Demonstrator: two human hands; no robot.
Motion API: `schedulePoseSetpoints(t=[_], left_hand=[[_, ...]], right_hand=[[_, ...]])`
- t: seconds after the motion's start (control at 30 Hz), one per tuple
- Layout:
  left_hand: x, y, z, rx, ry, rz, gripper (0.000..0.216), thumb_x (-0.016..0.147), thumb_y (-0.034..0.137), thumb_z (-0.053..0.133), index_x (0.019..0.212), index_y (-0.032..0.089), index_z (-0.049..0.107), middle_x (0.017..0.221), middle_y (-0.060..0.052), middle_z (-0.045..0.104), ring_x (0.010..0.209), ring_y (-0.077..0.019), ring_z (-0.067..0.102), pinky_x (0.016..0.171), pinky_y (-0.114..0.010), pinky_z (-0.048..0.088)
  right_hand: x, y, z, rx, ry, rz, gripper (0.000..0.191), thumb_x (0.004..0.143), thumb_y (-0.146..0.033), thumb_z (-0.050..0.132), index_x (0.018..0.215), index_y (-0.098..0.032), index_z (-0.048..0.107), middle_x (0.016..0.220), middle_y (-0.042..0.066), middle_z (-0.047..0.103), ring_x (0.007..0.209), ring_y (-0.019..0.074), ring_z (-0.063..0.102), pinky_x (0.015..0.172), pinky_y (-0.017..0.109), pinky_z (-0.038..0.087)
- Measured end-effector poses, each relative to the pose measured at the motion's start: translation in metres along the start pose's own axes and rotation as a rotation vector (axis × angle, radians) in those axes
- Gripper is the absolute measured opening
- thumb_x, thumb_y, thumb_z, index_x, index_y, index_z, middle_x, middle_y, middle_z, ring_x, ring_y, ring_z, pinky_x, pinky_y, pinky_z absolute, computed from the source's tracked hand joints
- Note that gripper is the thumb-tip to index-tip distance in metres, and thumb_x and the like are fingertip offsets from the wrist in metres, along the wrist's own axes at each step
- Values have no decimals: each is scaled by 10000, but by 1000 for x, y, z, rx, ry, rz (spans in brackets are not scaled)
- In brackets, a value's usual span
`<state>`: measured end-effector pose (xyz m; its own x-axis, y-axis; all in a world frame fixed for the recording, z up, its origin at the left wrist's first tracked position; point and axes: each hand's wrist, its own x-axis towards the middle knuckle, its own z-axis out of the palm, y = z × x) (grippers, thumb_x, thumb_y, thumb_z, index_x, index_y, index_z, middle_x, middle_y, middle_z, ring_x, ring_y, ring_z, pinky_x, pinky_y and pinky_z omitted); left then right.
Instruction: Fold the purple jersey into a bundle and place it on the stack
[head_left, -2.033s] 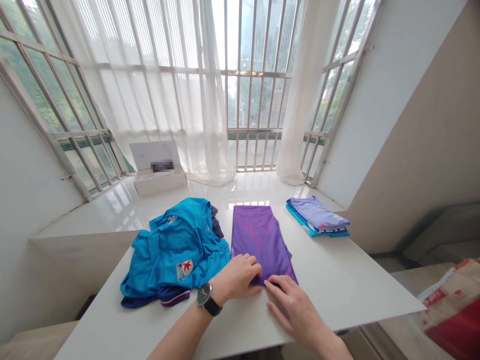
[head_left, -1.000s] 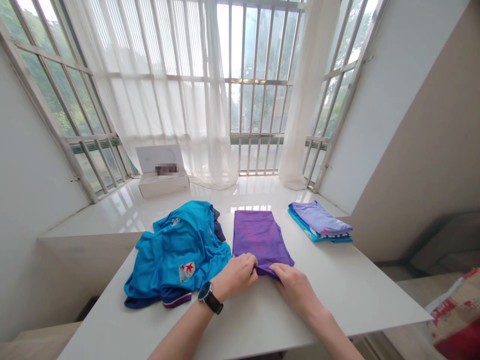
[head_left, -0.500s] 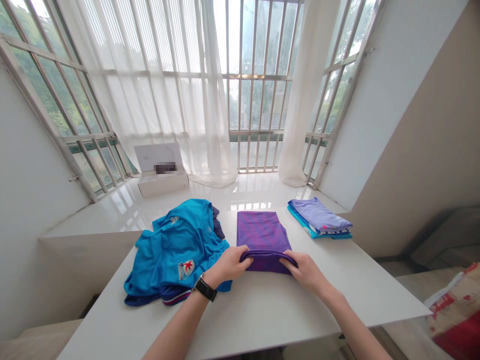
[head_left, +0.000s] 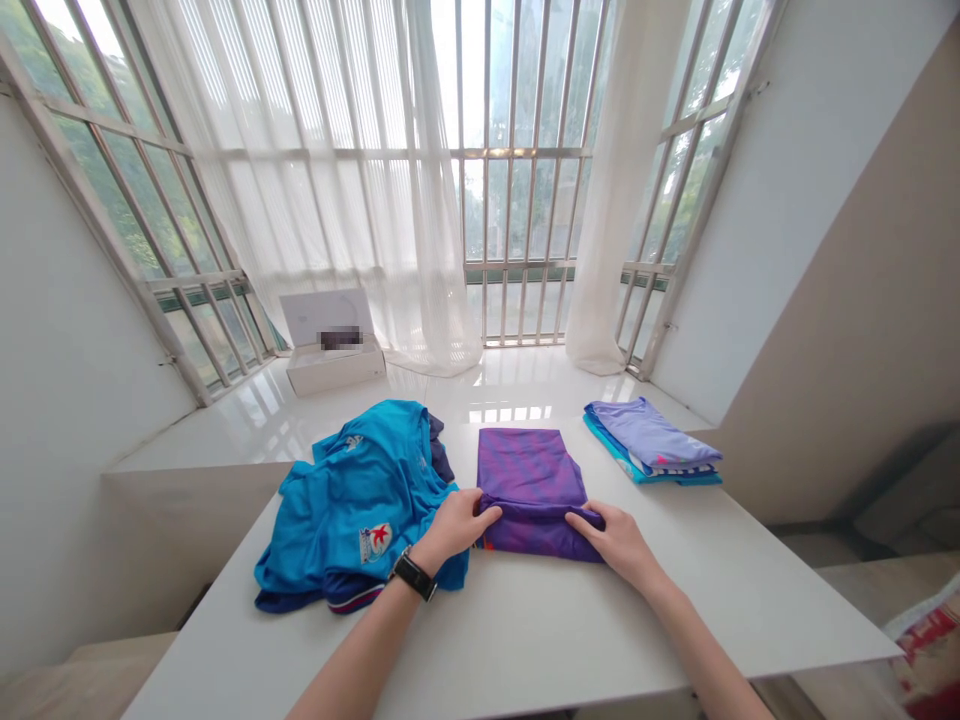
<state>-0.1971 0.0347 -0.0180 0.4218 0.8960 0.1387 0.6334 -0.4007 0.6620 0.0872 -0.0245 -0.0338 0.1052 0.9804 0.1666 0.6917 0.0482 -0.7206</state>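
Note:
A purple patterned shirt lies folded into a rough rectangle on the white table, with its near part doubled over. My left hand, a black watch on its wrist, pinches the left end of the fold between thumb and fingers. At the fold's right end, my right hand grips the cloth in the same way. Just left of my left hand spreads a loose heap of blue shirts, the top one bearing a red star badge. Dark blue cloth shows beneath it.
Folded clothes, lilac on top, are stacked at the table's right rear. A white open box stands on the window sill at the back left. Sheer curtains hang before the barred window. A red and beige bag is at the lower right.
Both hands have lowered the fold of the purple shirt slightly, and more of its near flap now lies visible toward me. The view has shifted a little; the heap and stack stay put.

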Motion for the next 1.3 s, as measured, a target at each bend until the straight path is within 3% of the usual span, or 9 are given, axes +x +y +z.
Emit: schedulePoseSetpoints(t=[0.13,0.33,0.43,0.57,0.77,0.93,1.3], left_hand=[[0,-1,-4,-78,-37,-22,394,896,518,509,742,170,610,654,1,551,620,-154,494,544,-256,335],[-3,-3,-15,-247,-124,38,362,976,364,349,1188,192,588,598,54,475,577,-148,522,570,-245,401],[-3,-4,-16,-239,-149,48,330,960,343,377,1115,193,626,674,28,551,581,-136,548,567,-235,424],[-1,-6,-12,-191,-65,42,246,899,351,506,1001,179,649,786,-8,638,675,-145,598,605,-226,453],[4,-11,-10,-155,1,-42,214,884,320,512,803,167,638,702,-9,647,653,-156,608,606,-238,441],[4,-13,-6,-138,22,-69,227,922,308,476,855,167,640,620,8,628,596,-163,613,603,-249,433],[2,-11,-4,-8,85,-74,178,942,236,508,832,179,635,664,-20,637,697,-198,630,652,-267,396]], right_hand=[[-2,3,1,30,13,0,398,819,-610,575,768,-230,682,749,18,725,721,207,644,678,285,453],[-5,5,2,29,16,-19,400,825,-618,565,776,-235,670,765,22,727,753,221,659,708,298,461],[-5,4,0,25,11,-21,398,829,-616,561,772,-237,669,758,17,726,749,219,663,707,295,464],[-3,1,0,17,20,-16,389,825,-609,562,758,-242,672,749,14,730,748,223,674,700,292,472],[-2,-3,3,-23,54,-12,368,834,-581,538,728,-250,657,738,22,737,746,233,686,699,299,475],[-4,-4,7,-68,63,16,362,872,-571,487,792,-259,653,813,50,759,800,261,700,739,331,473],[-7,-2,11,-188,101,26,359,904,-572,415,864,-277,614,814,61,755,809,295,711,697,347,456]])
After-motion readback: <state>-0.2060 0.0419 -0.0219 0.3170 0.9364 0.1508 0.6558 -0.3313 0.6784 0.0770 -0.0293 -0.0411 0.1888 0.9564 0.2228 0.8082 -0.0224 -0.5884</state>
